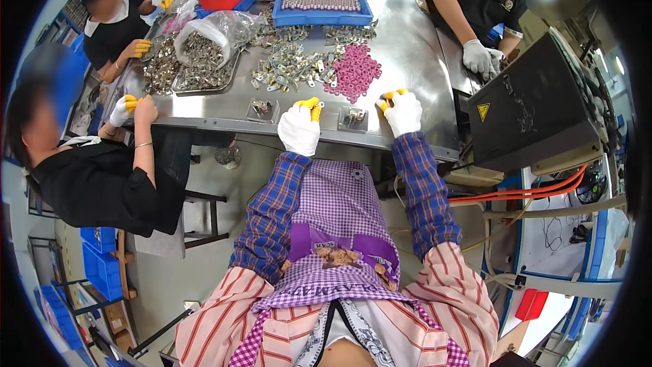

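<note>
left hand – pinching a small metal part | right hand – fingers curled, resting on steel table

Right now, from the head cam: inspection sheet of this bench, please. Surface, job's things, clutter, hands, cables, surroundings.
Surface: steel table, shiny, crowded toward the far side.
Job's things: two small fixtures at the near edge, each with a metal part in it; pile of metal parts; pink rings.
Clutter: blue tray of small pieces, plastic bag of metal parts, red bin.
Hands: left hand gloved, pinching a small metal part; right hand gloved, resting on the table edge, whether it holds anything is unclear.
Cables: orange cables beside the black machine.
Surroundings: other gloved people around the table; blue crates on the floor.
</note>
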`<move>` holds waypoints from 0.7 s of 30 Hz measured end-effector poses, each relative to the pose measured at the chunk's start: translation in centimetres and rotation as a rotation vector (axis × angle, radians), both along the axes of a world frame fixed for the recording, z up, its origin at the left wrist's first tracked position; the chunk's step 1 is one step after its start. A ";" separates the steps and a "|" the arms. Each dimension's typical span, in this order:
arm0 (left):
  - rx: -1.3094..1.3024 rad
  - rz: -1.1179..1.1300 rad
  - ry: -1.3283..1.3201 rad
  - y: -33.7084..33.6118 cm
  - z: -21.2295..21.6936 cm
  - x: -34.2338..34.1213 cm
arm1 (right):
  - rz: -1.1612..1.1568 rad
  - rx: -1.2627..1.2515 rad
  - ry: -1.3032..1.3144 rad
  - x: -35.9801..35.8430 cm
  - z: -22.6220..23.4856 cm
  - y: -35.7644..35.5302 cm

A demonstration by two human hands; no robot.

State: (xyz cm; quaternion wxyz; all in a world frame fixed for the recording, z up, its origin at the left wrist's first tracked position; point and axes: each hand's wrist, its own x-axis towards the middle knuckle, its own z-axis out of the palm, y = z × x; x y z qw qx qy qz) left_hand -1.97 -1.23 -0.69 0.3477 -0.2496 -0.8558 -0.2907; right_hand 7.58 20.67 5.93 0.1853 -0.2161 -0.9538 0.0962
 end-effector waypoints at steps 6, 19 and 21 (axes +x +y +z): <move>-0.077 0.027 0.005 0.6 1.5 1.2 | -0.122 0.023 0.073 0.0 -0.9 0.5; 0.011 -0.045 -0.145 -0.2 1.8 1.5 | 0.234 -0.432 0.093 1.5 0.0 -4.5; 0.100 -0.038 -0.225 0.0 2.1 1.7 | 0.254 -0.507 0.109 1.7 0.9 -4.7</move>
